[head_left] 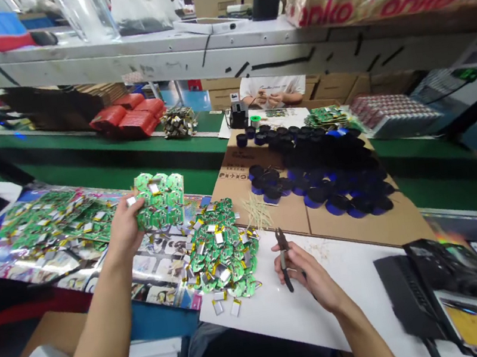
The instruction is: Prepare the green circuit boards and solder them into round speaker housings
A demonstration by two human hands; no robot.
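Observation:
My left hand grips the left edge of a green circuit board panel, made of several joined rounded boards and held raised above the table. In my right hand is a pair of pliers with dark grips, its jaws pointing away from me. Between the hands lies a heap of small round circuit boards with silver battery cells attached. A few loose battery cells rest at the near end of that heap. Further left, more board panels are spread in a pile.
Many dark blue round parts cover a cardboard sheet ahead. Pale thin strips lie beside the heap. Black equipment stands at right. A shelf beam crosses above; a co-worker sits opposite.

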